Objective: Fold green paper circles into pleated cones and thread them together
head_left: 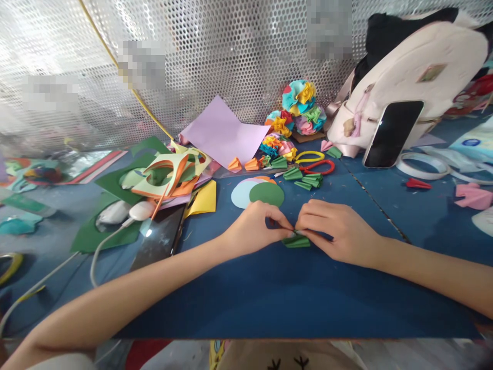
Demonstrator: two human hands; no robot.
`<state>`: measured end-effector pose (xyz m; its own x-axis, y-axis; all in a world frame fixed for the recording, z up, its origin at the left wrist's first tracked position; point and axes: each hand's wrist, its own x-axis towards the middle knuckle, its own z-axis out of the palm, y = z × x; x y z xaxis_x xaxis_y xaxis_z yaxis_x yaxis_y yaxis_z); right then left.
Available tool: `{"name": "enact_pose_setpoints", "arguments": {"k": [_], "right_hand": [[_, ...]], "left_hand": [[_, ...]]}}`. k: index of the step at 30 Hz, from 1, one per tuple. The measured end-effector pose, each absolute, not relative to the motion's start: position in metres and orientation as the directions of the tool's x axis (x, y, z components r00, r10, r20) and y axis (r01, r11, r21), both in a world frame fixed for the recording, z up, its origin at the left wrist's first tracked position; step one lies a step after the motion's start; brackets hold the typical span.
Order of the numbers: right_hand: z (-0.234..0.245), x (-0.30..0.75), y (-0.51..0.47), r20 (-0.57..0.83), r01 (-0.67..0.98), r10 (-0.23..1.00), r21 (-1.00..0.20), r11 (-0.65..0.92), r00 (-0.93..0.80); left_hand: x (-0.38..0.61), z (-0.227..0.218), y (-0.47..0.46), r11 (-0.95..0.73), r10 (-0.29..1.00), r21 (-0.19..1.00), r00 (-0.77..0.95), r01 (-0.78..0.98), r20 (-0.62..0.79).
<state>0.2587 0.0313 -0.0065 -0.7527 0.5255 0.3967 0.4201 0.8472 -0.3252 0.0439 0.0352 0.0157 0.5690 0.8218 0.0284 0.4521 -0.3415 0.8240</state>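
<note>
A small folded piece of green paper (296, 241) is pinched between my two hands, just above the blue table. My left hand (258, 228) has thumb and index finger closed on its left side. From the other side, my right hand (335, 231) grips it with fingertips pressed together; part of the paper is hidden by the fingers. Behind my hands lie overlapping paper circles, with a green circle (267, 193) on top and a light blue circle (241, 192) to its left. Several pleated green paper pieces (310, 181) sit beyond them.
Scissors with yellow and red handles (318, 165) lie behind the pleated pieces. Colourful paper balls (299, 97) stand against the perforated metal screen (231, 51). A phone (395, 133) leans on a pale backpack (419, 72). Cut paper scraps (165, 174) and a white cable (96, 257) are at left.
</note>
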Motion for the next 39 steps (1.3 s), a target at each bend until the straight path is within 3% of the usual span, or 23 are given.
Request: {"name": "enact_pose_setpoints", "arguments": {"k": [10,21,23,28,30,32,39], "right_hand": [[-0.0006,0.2589,0.0265,0.347,0.478,0.580,-0.339,0.810,-0.737],[0.0017,0.2648,0.0322,0.541,0.347,0.249,0.085,0.934,-0.803],[0.0032,0.2652,0.0324,0.533,0.347,0.275,0.038,0.937,-0.800],[0.0018,0.2605,0.0269,0.427,0.447,0.577,-0.371,0.814,-0.697],[0.0000,0.2583,0.0251,0.415,0.466,0.616,-0.411,0.783,-0.669],[-0.0016,0.2572,0.0248,0.442,0.470,0.594,-0.366,0.803,-0.672],[-0.0040,0.2602,0.0280,0.529,0.414,0.329,0.047,0.909,-0.782]], "left_hand": [[0.0471,0.0092,0.0279,-0.443,0.842,0.735,0.520,0.514,0.144],[0.0444,0.0161,0.0299,-0.333,0.819,0.843,0.572,0.423,0.036],[0.0447,0.0173,0.0292,-0.337,0.828,0.837,0.559,0.431,0.045],[0.0457,0.0168,0.0256,-0.497,0.812,0.699,0.558,0.514,0.168],[0.0459,0.0162,0.0252,-0.545,0.805,0.622,0.558,0.562,0.201],[0.0457,0.0151,0.0264,-0.550,0.801,0.618,0.564,0.561,0.202],[0.0434,0.0108,0.0323,-0.472,0.804,0.752,0.573,0.459,0.155]]}}
